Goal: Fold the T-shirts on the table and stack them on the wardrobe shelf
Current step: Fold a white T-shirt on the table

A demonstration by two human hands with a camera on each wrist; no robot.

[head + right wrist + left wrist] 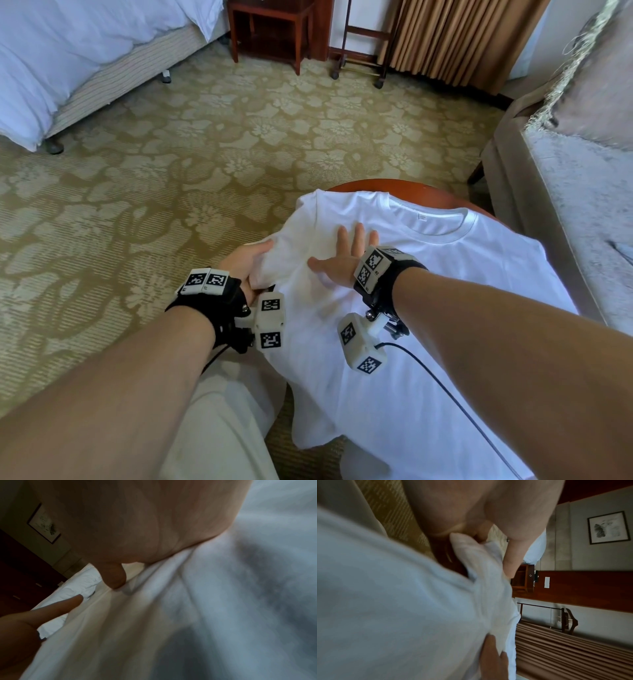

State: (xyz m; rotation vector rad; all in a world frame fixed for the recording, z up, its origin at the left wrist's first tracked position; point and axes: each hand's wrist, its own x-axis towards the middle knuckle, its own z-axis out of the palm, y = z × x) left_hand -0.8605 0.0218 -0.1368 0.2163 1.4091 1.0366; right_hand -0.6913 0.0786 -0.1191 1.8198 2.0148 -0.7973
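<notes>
White T-shirt (445,274) spread face up over the round table (394,186), collar toward its far edge, hem hanging off the near edge, left hand (248,262) gripping the left sleeve – fingers curled round bunched cloth – right hand (342,257) flat beside it, fingers spread wide, pressing the chest.

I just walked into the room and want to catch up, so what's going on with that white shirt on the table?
A person is folding a white T-shirt spread over a round wooden table. The left hand grips the sleeve at the shirt's left edge and appears to be bringing it in over the body, while the right hand presses flat on the cloth beside it with straight fingers. The collar lies at the far side, and the hem hangs over the near edge.
</notes>
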